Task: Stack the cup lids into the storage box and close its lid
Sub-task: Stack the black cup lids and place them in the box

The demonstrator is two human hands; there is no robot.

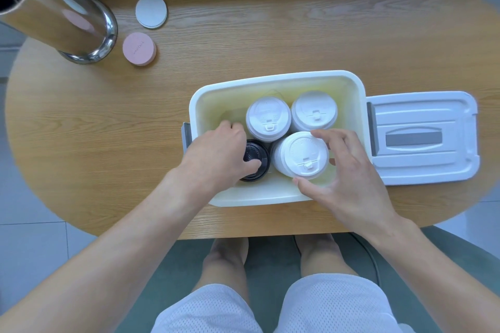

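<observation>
1. At the far left of the oval wood-grain worktop (pixel 270 35) stands a shiny metal column (pixel 81 27) with a rounded, flared base, mirroring two round coasters beside it.
2. Just right of the column lie a pink coaster (pixel 139 48), a matte disc with a small line of writing too fine to read, and beyond it a white coaster (pixel 151 11), plain and flat.
3. Mid-worktop sits the open storage box (pixel 270 80), white smooth plastic with rounded corners and a pale yellowish inside.
4. Its near-left corner holds a black lid stack (pixel 257 162); the raised lettering on the top lid is illegible.
5. The left hand (pixel 216 154) reaches into the box over that black stack, fingers curled down round its edge, gripping it.
6. Three white lid stacks fill the rest: the back-left stack (pixel 268 118), the back-right stack (pixel 313 111) and the front stack (pixel 301 155), each domed lid with a small sip tab; embossed text unreadable.
7. The right hand (pixel 346 170) cups the front stack, thumb at its near edge, fingers spread wide round its far right side.
8. To the right, touching the box, the box lid (pixel 424 140) lies flat on the worktop, white ribbed plastic with a grey handle inset.
</observation>
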